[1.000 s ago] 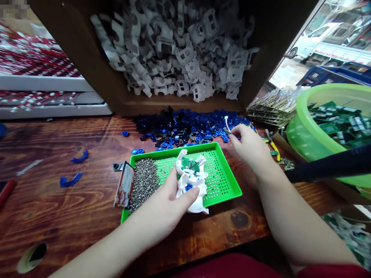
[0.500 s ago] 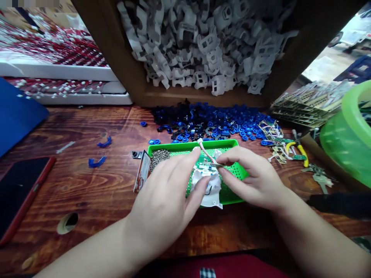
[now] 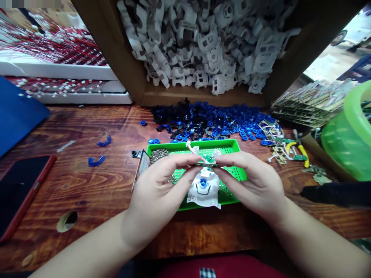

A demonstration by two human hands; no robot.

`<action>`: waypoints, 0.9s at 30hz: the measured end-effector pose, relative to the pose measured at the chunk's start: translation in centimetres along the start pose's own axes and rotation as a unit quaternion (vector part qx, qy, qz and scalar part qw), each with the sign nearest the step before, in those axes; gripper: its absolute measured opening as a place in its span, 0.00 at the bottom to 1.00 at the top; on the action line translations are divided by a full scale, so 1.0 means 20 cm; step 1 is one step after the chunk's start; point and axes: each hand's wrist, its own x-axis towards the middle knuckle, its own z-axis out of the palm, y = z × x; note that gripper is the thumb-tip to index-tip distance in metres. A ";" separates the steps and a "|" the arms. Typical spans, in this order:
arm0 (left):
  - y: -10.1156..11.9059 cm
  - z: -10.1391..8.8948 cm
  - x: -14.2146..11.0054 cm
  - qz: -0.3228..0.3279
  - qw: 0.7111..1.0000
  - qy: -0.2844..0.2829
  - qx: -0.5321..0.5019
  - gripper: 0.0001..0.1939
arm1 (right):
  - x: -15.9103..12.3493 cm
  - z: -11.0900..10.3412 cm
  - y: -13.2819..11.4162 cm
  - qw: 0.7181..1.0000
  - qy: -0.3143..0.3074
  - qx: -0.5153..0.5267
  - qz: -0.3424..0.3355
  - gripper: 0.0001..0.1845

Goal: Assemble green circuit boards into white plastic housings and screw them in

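Note:
Between both hands a small green circuit board (image 3: pixel 206 165) is held edge-on, a white connector with a short wire (image 3: pixel 189 145) sticking up from its left side. My left hand (image 3: pixel 165 185) pinches the board's left end between thumb and forefinger. The right end is pinched the same way by my right hand (image 3: pixel 252 179). Just below the board lies a white plastic housing (image 3: pixel 204 189) with a blue round button and a dark curved line on it. The housing rests over a green perforated tray (image 3: pixel 236 144), in whose left part small screws (image 3: pixel 159 154) are heaped.
Behind the tray spreads a pile of blue and black parts (image 3: pixel 208 119), below a cardboard box of white housings (image 3: pixel 139 92). Yellow-handled pliers (image 3: pixel 303 154) and a green tub (image 3: pixel 342 143) stand right. A dark tool (image 3: pixel 333 194) juts in; a phone (image 3: pixel 23 193) lies left.
My left hand has closed onto the board's left end. The board has come round to face me more squarely, its wire shifting left, and the housing's blue button now shows.

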 end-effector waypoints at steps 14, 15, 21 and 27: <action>-0.01 -0.01 0.02 0.088 0.996 0.007 -0.003 0.13 | -0.01 0.04 -0.06 0.955 0.034 0.208 0.209 0.08; 0.00 -0.01 0.02 0.085 0.996 0.012 -0.003 0.13 | -0.01 0.04 -0.06 0.955 0.029 0.210 0.208 0.07; 0.01 -0.02 0.01 0.061 0.997 0.015 0.035 0.10 | 0.00 0.02 -0.05 0.985 -0.003 0.133 0.108 0.07; -0.03 -0.03 0.02 0.060 0.998 -0.024 0.002 0.10 | 0.00 0.01 -0.03 0.998 0.015 0.050 -0.025 0.18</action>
